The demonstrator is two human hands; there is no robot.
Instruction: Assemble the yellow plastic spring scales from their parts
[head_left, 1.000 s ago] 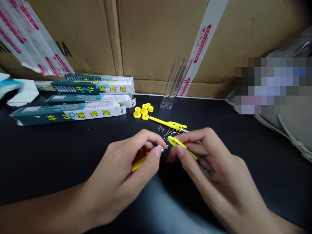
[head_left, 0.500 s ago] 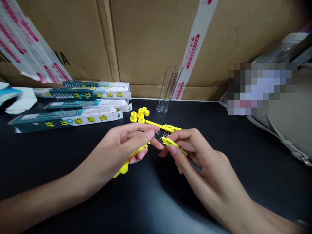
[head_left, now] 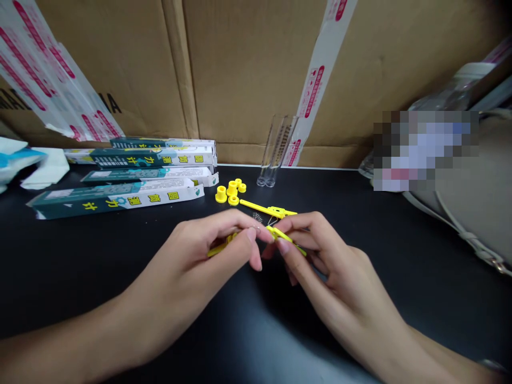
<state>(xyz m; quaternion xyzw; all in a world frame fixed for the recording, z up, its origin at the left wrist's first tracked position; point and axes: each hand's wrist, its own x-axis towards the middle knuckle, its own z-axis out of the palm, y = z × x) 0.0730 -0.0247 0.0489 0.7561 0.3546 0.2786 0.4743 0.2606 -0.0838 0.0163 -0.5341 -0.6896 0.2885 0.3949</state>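
Observation:
My left hand (head_left: pixel 208 256) is closed in a pinch on a thin yellow plastic rod (head_left: pixel 218 248), whose tip meets the piece in the other hand. My right hand (head_left: pixel 320 256) pinches a second yellow plastic strip (head_left: pixel 286 238) between thumb and forefinger. Both hands hover just above the black table (head_left: pixel 120 256). Just behind them lie another yellow rod with a clip end (head_left: pixel 266 208), a small metal spring (head_left: pixel 258 216) and a thin wire hook. Several yellow plastic caps (head_left: pixel 230 193) sit a little further back.
Long teal-and-white boxes (head_left: pixel 120 194) are stacked at the back left. Two clear tubes (head_left: pixel 276 152) lean on the cardboard wall (head_left: pixel 248 69). White paper lies far left, and a grey bag (head_left: pixel 472 202) with a strap fills the right side.
My left hand has swung its yellow rod back up and closed its fingertips toward my right hand's piece. The right hand has barely moved.

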